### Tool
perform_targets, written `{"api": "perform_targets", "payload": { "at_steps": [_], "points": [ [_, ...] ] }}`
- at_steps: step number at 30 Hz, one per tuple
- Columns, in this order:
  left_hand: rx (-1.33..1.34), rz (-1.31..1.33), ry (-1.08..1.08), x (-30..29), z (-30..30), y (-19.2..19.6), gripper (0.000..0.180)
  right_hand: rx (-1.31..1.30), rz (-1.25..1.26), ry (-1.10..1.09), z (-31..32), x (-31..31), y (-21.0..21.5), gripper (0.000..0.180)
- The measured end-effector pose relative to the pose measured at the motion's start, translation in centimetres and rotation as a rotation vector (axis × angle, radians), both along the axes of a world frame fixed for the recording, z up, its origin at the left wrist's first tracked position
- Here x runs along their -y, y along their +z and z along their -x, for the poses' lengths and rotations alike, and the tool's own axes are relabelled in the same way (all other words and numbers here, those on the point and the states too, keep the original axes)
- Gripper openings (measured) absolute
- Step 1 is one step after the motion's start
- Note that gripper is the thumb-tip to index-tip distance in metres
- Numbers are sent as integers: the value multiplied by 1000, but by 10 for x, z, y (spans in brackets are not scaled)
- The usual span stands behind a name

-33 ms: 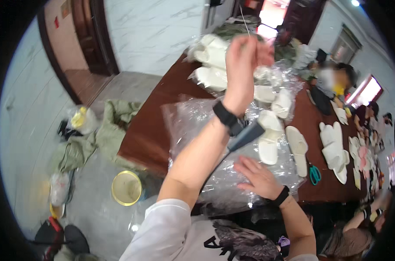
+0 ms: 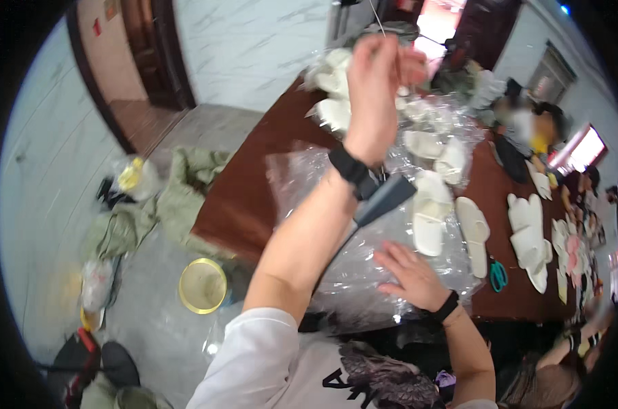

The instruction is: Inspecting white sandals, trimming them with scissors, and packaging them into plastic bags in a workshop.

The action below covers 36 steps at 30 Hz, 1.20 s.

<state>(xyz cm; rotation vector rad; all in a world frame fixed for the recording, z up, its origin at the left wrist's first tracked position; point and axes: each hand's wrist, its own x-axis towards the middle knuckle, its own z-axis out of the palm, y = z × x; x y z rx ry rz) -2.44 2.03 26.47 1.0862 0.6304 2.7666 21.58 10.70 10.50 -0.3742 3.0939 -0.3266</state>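
Observation:
My left hand is raised above the far part of the table, fingers bent and closed. A thin white cord runs from the fingers up past the picture's top edge. Beneath my left wrist, a dark grey wedge-shaped thing with a dark cable shows; its kind is unclear. My right hand rests with spread fingers on a large clear plastic sheet or bag. Just beyond it lies a white slipper, with another pale slipper to its right. Green-handled scissors lie right of my right hand.
More white slippers lie farther right on the brown table, and slippers in clear plastic cover its far end. A bucket with a yellow rim and green cloth are on the floor at left. Other people sit along the right.
My left hand has risen slightly with the cord. My right hand stays spread on the plastic. The whole view has shifted a little.

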Motion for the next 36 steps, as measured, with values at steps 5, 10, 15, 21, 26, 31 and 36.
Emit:
{"api": "perform_targets", "payload": {
  "at_steps": [5, 10, 15, 21, 26, 31, 36],
  "points": [
    [-217, 55, 467, 171, 68, -15, 17, 19, 23, -55, 0, 2, 10, 69],
    [272, 665, 1000, 378, 73, -182, 14, 49, 21, -67, 4, 4, 9, 70],
    [659, 1171, 967, 487, 20, -369, 18, 60, 45, -20, 7, 8, 12, 70],
    [793, 1669, 646, 516, 13, -437, 40, 61, 51, -39, 7, 9, 13, 68],
    [536, 1559, 928, 502, 50, -380, 29, 40, 87, -65, -1, 8, 21, 66],
    [37, 1115, 1050, 348, 55, -195, 23, -66, 174, -57, -7, -2, 47, 55],
    [-448, 967, 466, 147, -34, -48, 24, -300, 288, -169, -20, -64, 62, 35]
  ]
}}
